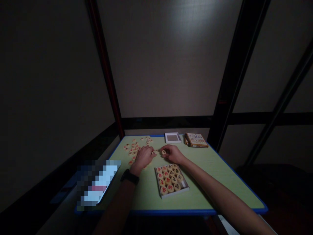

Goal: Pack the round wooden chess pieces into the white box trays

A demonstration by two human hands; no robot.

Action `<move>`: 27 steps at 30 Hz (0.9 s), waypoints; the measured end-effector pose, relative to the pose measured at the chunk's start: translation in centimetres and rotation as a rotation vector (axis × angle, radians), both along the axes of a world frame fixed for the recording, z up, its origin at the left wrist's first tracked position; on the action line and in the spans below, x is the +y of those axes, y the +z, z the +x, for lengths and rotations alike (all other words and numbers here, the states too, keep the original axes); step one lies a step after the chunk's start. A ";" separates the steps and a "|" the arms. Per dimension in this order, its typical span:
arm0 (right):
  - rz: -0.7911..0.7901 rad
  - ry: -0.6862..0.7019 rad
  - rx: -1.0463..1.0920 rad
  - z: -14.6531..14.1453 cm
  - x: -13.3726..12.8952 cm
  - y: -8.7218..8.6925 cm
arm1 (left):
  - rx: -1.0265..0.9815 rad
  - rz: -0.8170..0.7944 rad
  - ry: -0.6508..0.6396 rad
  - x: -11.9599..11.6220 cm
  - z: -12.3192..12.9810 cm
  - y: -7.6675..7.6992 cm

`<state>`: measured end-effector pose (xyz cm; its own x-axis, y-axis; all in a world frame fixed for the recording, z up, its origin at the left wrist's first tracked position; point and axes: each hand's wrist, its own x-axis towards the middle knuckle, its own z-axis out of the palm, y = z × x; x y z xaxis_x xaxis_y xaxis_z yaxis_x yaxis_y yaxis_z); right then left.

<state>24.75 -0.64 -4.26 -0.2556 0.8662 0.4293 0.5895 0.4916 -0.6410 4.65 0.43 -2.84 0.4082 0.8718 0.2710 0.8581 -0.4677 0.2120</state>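
Between the thumb and fingers of my right hand is a round wooden Chinese chess piece, held just above the green table. My left hand, with a dark band on its wrist, closes on another Chinese chess piece close by. More loose pieces with red or black characters lie scattered beside and beyond the left hand, some partly hidden by it. Nearer to me is an open white box with rows of pieces inside. One gap shows at its right side.
A shallow white tray or lid stands at the table's far edge. To its right lies a printed cardboard box. A blurred-out bright screen-like object is at the left edge. The green table has a blue rim, with walls behind and left.
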 end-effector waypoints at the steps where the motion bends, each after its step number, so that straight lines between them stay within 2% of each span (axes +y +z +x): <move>1: 0.023 -0.004 -0.002 0.0 -0.1 0.3 | -0.057 -0.006 -0.017 0.0 0.1 0.1; 5: 0.139 0.000 0.035 -0.1 -0.6 1.3 | -0.429 -0.112 -0.093 0.1 0.8 0.5; 10: 0.218 0.050 0.043 -0.2 -0.9 1.9 | -0.826 -0.374 -0.161 0.5 1.6 0.2; 15: 0.250 0.074 -0.059 -0.4 -1.3 1.9 | -0.955 -0.560 -0.210 0.8 1.4 -0.2; 22: 0.236 -0.009 -0.268 -0.9 -2.4 2.2 | -1.099 -0.670 -0.318 0.7 1.4 -0.6; 27: 0.212 -0.049 -0.367 -0.6 -3.3 4.1 | -1.186 -0.779 -0.291 -0.1 1.3 -0.2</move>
